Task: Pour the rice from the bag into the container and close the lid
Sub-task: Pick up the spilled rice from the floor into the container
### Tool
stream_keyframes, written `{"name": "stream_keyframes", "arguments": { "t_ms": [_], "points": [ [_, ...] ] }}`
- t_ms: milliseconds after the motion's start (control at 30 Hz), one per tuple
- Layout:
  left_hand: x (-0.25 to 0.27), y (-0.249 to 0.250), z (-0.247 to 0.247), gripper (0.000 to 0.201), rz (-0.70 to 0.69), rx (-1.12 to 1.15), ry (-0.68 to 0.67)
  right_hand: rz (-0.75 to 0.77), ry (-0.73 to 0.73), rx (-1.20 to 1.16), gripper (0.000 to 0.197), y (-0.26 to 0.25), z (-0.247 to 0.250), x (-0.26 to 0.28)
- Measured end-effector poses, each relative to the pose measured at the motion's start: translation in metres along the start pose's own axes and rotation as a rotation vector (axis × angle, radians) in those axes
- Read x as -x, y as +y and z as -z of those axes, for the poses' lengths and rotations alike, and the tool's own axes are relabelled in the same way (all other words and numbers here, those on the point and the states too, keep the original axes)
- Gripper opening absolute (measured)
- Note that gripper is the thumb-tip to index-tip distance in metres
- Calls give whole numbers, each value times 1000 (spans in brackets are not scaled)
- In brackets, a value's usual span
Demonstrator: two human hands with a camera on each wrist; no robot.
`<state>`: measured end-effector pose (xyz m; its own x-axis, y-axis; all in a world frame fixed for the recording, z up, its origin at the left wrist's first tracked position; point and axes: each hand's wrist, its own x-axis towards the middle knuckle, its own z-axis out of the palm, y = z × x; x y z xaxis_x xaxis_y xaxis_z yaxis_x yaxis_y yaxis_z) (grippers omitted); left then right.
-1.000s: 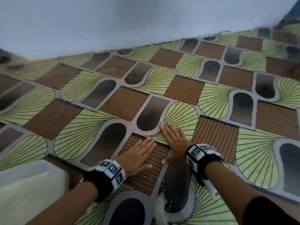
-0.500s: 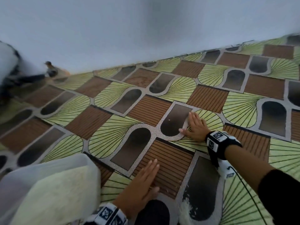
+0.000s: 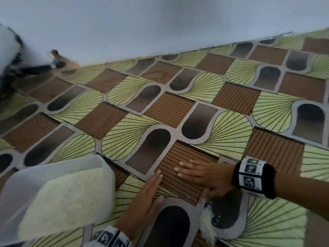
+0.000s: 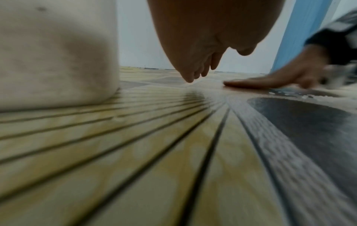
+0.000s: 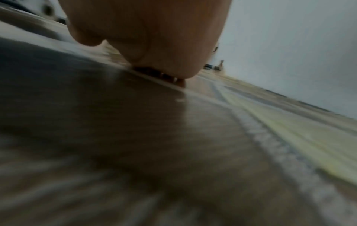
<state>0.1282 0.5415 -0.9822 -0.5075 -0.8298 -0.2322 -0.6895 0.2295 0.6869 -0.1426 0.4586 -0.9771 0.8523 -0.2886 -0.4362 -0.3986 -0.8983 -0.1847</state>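
A translucent plastic container (image 3: 16, 191) full of rice (image 3: 67, 198) stands lidless on the patterned floor at lower left; its wall (image 4: 54, 50) fills the left of the left wrist view. Spilled rice (image 3: 206, 223) lies in a small heap on the floor below my right hand. My left hand (image 3: 144, 202) stands on its edge on the floor, fingers straight, right of the container. My right hand (image 3: 201, 175) lies flat, palm down, fingers pointing left, just above the heap. It shows flat on the floor (image 4: 270, 81) in the left wrist view. No bag or lid is in view.
The patterned floor mat (image 3: 231, 132) runs back to a pale wall (image 3: 160, 24). A blurred black-and-white bundle (image 3: 10, 56) sits at the far left by the wall.
My right hand has swept back from further out on the floor toward me and the left hand. The view has tilted down, bringing the container and the rice heap more into sight.
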Motion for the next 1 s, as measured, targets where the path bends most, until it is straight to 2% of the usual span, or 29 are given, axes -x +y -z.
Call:
{"name": "stream_keyframes", "arguments": {
  "t_ms": [167, 233, 333, 400, 433, 467, 533, 567, 600, 667, 733, 767, 800, 867, 933, 1000],
  "points": [
    [-28, 6, -4, 85, -78, -179, 1, 5, -50, 38, 85, -58, -30, 23],
    [-37, 3, -11, 83, -105, -258, -16, -12, 40, -56, 84, -76, -32, 30],
    [-41, 12, -18, 67, -99, -406, -192, -242, 265, -492, 89, -89, -28, 49],
    [-38, 20, -32, 62, -151, -565, -228, -428, 346, -573, 94, -98, -35, 64],
    [-34, 28, -40, 65, -180, -590, -226, -491, 352, -595, 97, -103, -41, 71],
    [-27, 40, -39, 68, -188, -576, -279, -531, 340, -599, 100, -109, -44, 77],
    [-12, 55, -47, 71, -254, -579, -303, -565, 286, -556, 104, -118, -52, 85],
    [-4, 58, -51, 70, -292, -548, -364, -569, 265, -526, 104, -122, -56, 88],
    [3, 59, -56, 70, -282, -495, -467, -573, 248, -511, 102, -124, -57, 90],
    [13, 60, -62, 68, -233, -421, -525, -599, 227, -520, 97, -125, -59, 92],
    [24, 62, -59, 64, -249, -392, -410, -637, 229, -528, 95, -123, -59, 89],
    [27, 63, -58, 63, -313, -378, -281, -656, 225, -519, 97, -122, -59, 85],
    [27, 62, -55, 61, -332, -350, -226, -667, 218, -503, 100, -121, -58, 81],
    [27, 61, -50, 63, -278, -279, -135, -657, 197, -445, 99, -124, -57, 68],
    [23, 57, -46, 76, -179, -315, -89, -607, 178, -377, 93, -131, -55, 57],
    [20, 58, -42, 98, -137, -364, -97, -545, 172, -347, 88, -141, -56, 51]
  ]
}}
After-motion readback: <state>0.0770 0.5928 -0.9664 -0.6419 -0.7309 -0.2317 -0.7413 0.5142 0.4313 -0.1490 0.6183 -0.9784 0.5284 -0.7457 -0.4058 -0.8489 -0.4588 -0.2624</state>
